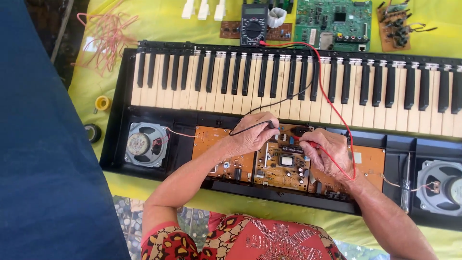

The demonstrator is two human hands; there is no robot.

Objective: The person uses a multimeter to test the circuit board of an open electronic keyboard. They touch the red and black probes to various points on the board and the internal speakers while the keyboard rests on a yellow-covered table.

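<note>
A yellow cloth [159, 19] covers the work surface; a dark blue fabric [43, 159] fills the left side of the view. An opened electronic keyboard [288, 86] lies across the cloth, its black case exposing round speakers at left [146, 144] and right [442, 187]. Brown circuit boards [281, 166] sit in the case between them. Above the keys rest a green circuit board [333, 23], a multimeter [253, 24] and three loose white keys [203, 9]. Tangled pink wire [107, 36] lies at upper left. The left hand [250, 135] pinches the black probe [270, 124] between closed fingertips over the central board. The right hand [331, 155] grips the red probe [310, 142] likewise, tip on the same board.
</note>
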